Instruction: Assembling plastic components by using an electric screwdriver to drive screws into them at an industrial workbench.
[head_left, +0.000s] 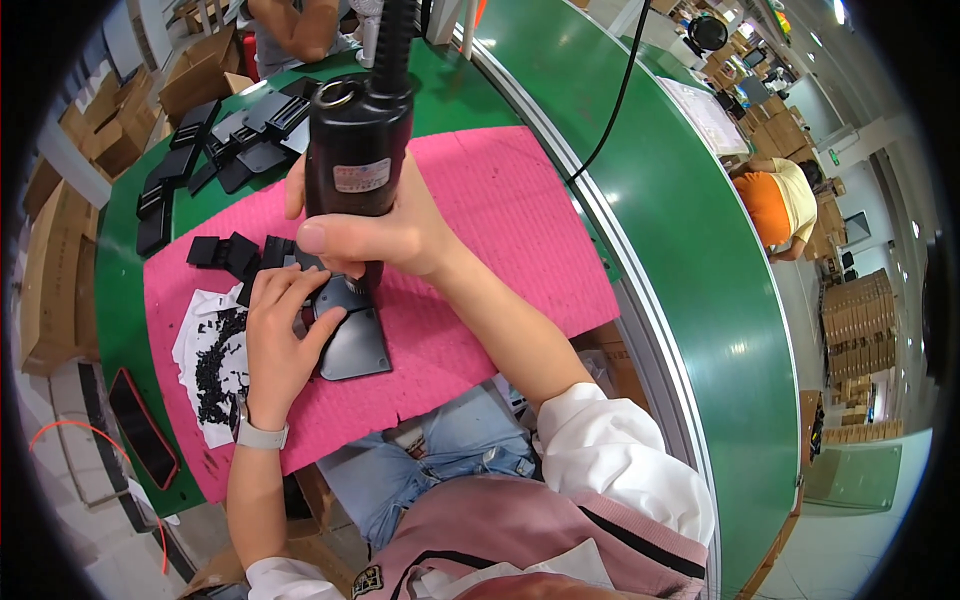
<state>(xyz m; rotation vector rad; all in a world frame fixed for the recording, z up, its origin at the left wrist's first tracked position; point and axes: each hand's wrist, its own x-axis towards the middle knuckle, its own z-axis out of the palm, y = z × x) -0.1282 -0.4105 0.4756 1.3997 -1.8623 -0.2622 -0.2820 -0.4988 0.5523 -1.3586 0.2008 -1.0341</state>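
Observation:
In my right hand (pixel 405 232) is a black electric screwdriver (pixel 350 135), held upright with the fingers and thumb wrapped around its body. Its lower end meets a dark, flat plastic part (pixel 355 348) lying on the pink mat (pixel 480 220). My left hand (pixel 280 335) grips the same part from the left, fingers over its far end and thumb along the near side. What lies under those fingers is partly hidden. Left of that hand, a heap of small black screws (pixel 212 380) rests on white paper (pixel 198 318). Several small black blocks (pixel 225 253) sit just beyond it.
Several black plastic stands (pixel 240 140) are piled at the far left of the green table (pixel 120 300). A phone (pixel 143 428) lies at the left edge. A black cable (pixel 625 90) hangs over the metal rail, with a green conveyor surface (pixel 700 300) beyond. Another person's arms (pixel 300 30) show at the far side.

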